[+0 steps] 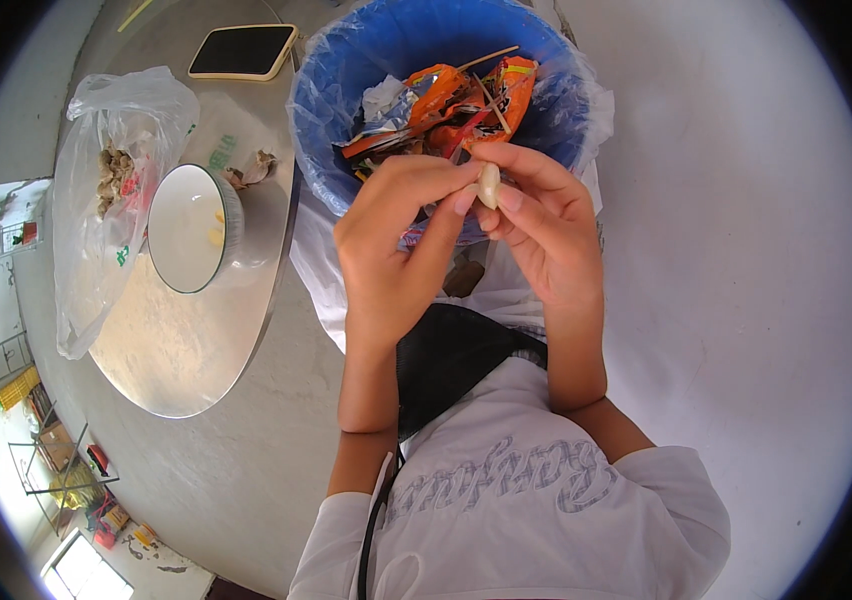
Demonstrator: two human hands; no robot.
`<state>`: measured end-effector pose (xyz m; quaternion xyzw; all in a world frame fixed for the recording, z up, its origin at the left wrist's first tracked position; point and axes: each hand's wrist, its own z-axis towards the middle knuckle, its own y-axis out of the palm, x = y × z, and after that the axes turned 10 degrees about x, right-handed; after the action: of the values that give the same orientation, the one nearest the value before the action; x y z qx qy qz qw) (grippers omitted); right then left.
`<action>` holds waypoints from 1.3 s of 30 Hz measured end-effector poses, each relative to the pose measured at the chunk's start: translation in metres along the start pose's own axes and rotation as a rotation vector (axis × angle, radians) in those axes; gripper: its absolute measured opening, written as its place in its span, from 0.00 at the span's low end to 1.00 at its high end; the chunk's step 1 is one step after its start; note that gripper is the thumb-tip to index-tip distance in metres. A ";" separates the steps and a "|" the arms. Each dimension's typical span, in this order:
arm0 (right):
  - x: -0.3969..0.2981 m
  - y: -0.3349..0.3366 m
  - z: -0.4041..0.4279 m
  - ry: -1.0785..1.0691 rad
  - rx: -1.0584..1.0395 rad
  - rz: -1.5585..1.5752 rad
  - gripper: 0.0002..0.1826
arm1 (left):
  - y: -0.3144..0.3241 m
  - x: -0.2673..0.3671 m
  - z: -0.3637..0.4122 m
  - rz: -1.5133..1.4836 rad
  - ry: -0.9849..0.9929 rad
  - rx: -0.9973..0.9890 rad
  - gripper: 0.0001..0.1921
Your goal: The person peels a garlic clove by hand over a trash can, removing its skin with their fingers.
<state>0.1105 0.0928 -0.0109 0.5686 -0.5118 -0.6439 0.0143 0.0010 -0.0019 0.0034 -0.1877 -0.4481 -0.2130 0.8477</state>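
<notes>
A pale garlic clove point(489, 186) is held over a blue trash bin point(426, 22) lined with clear plastic. My right hand point(546, 217) grips the clove between thumb and fingers. My left hand point(411, 225) meets it from the other side, thumb and index fingertip pinched together at the clove's edge. Orange wrappers point(517, 82) and thin wooden sticks lie in the bin beneath. On the round metal table at the left stands a white bowl point(182, 229) with a few peeled cloves point(216, 236) inside. Garlic skins point(259, 166) lie beside the bowl.
A clear plastic bag point(80, 217) holding garlic bulbs point(114, 176) rests on the round metal table point(178, 360). A phone in a pale case point(243, 52) lies near the table's far edge. The bin stands right beside the table. A metal rack point(58, 487) is at the lower left.
</notes>
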 end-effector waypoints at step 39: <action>0.000 0.002 -0.001 -0.125 -0.025 -0.009 0.16 | 0.000 0.004 -0.003 -0.143 -0.126 -0.016 0.13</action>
<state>0.1098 0.0915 -0.0094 0.5292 -0.5009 -0.6847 -0.0135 0.0052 -0.0046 0.0053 -0.1749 -0.5112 -0.2641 0.7990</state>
